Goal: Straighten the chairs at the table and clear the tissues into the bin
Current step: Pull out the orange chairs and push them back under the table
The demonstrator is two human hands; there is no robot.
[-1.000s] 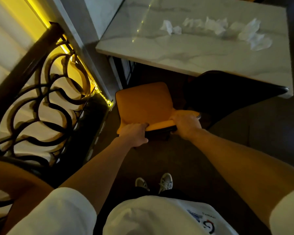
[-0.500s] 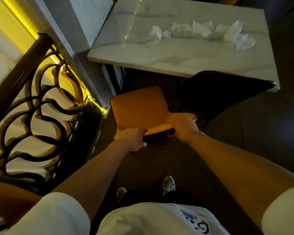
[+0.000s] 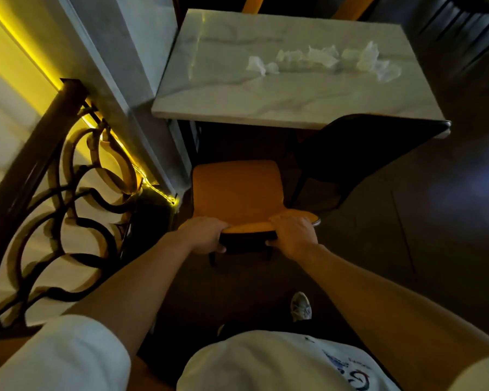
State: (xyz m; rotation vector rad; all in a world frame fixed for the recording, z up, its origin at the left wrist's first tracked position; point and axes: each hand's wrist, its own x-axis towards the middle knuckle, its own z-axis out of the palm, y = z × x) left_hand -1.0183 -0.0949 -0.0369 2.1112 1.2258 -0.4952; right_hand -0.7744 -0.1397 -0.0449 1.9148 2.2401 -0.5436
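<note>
Head view. Orange chair standing just short of the table, seat front near the table's near edge with a dark gap of floor between. Hemmed in on the chair's left by a pale wall base and a lit yellow strip; beyond that, a dark scrolled railing. Crowded on the chair's right by a black chair, pushed partly under the table corner. Open dark floor right of the black chair and behind the orange one.

Left hand curled over the left end of the orange chair's backrest top, fingers wrapped down the front, thumb behind. Right hand clamped the same way on the right end. Both closed tight on the backrest rim.

Crumpled white tissues strewn in a loose row across the far right part of the table, well apart from both hands. Table top smooth, pale, veined like marble, rectangular. Orange seat smooth, rounded at the corners.
</note>
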